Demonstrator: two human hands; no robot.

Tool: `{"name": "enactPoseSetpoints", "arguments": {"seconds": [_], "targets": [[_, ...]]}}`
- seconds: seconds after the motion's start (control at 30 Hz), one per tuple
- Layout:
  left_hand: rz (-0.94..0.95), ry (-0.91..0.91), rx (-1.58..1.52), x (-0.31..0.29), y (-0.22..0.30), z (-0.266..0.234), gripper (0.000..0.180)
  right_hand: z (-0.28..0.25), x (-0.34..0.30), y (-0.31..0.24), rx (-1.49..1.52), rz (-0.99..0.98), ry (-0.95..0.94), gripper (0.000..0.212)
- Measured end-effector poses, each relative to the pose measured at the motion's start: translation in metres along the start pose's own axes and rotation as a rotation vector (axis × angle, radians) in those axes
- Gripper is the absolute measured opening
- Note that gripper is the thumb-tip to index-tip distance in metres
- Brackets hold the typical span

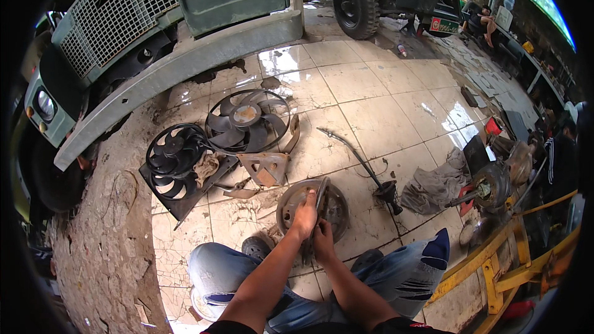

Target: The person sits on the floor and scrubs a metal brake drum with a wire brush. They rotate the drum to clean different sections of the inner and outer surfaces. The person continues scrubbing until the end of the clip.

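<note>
Between my knees, a round, rusty, dish-shaped metal part [341,209], like a brake drum or backing plate, sits on the tiled floor. Over it, on edge, is a narrow curved metal piece that looks like a brake shoe [322,195]. My left hand [304,215] is closed on its upper part, with the thumb along its side. Lower down, my right hand [323,241] grips the same piece near its bottom end; its fingertips are partly hidden. Whether the curved piece touches the dish, I cannot tell.
Radiator fans [247,117] and a metal bracket [266,167] lie ahead-left, below a green vehicle's bumper [185,68]. A black rod-like part [371,176], grey cloth [436,182] and hub assembly [492,185] lie right. A yellow frame [495,272] stands near right. Another person [560,154] is at far right.
</note>
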State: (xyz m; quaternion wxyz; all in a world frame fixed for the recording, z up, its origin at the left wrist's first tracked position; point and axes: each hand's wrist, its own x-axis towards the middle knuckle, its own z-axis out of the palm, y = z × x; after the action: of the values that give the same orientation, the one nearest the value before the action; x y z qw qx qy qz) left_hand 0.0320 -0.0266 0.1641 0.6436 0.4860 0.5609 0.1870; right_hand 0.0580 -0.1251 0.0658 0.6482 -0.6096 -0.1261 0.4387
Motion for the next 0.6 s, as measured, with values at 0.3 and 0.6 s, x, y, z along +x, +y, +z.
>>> {"name": "enactPoseSetpoints", "arguments": {"seconds": [0.3, 0.6], "targets": [[0.002, -0.018, -0.021, 0.023, -0.021, -0.006, 0.086, 0.014, -0.044, -0.046, 0.095, 0.09, -0.355, 0.067], [-0.069, -0.052, -0.101, 0.028, -0.014, -0.015, 0.088, -0.003, -0.004, -0.021, -0.252, -0.101, -0.112, 0.035]]}}
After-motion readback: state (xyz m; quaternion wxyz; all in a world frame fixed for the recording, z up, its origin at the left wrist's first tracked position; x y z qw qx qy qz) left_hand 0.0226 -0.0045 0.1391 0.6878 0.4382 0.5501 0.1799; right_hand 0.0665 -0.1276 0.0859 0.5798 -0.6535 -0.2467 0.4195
